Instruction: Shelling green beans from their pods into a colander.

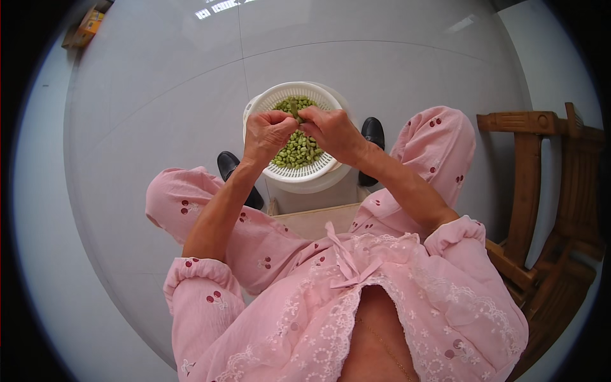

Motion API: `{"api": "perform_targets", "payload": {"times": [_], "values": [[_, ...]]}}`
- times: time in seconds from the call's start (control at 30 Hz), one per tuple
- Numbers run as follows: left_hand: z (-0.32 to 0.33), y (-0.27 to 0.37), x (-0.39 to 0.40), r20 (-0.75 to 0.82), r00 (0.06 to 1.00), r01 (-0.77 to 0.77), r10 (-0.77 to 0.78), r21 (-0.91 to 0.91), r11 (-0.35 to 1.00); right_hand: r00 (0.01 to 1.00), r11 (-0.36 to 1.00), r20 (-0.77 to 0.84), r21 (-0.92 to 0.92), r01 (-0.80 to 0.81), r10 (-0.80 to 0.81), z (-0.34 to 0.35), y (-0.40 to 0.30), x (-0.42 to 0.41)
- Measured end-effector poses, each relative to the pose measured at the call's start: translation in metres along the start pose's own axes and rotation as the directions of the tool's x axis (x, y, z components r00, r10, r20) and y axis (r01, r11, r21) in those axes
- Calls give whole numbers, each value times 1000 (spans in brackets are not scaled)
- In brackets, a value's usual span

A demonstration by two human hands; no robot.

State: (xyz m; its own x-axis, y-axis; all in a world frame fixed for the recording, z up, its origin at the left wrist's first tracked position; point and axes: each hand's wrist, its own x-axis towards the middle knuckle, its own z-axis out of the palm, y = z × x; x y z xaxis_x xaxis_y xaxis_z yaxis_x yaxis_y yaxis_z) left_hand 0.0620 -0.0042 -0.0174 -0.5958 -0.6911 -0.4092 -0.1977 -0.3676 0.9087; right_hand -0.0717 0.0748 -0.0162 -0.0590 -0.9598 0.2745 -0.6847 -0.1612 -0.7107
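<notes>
Over a white slotted plastic basket [317,175], my two hands meet at the fingertips. A green bean pod [294,109] is pinched there, its upper end pointing away from me. My right hand [334,129] grips the pod between thumb and fingers. My left hand [267,136], its fingers curled, closes on the pod's nearer end, which the fingertips partly hide. Below the hands, many short cut pieces of green bean [297,152] fill the middle of the basket. The basket sits on or in a wider pale container [312,187], mostly covered by it.
Black shoes [372,136] flank the basket on the grey tiled floor [157,95]. Between my knees is the edge of a light wooden stool [320,217]. A brown wooden chair [525,191] stands at the right. An orange-yellow box [88,28] lies at the far left.
</notes>
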Motion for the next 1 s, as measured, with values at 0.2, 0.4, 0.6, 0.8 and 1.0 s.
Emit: {"api": "perform_targets", "payload": {"times": [0.2,0.4,0.6,0.8,1.0], "values": [[-1,-1,-2,-57,998,-38,35,-53,998,981,922,64,334,-195,184,-7,-6,5],[0,-1,0,57,993,-82,100,-262,962,984,928,19,330,-173,177,-10,-2,9],[-3,-2,1,100,990,-80,99,-181,980,993,962,42,243,-121,115,-8,0,8],[1,2,-5,13,1000,-12,13,-122,992,995,985,47,143,-94,88,-3,-4,3],[0,6,-8,-37,999,-8,4,-111,994,973,885,106,405,-232,207,-7,-10,4]]}}
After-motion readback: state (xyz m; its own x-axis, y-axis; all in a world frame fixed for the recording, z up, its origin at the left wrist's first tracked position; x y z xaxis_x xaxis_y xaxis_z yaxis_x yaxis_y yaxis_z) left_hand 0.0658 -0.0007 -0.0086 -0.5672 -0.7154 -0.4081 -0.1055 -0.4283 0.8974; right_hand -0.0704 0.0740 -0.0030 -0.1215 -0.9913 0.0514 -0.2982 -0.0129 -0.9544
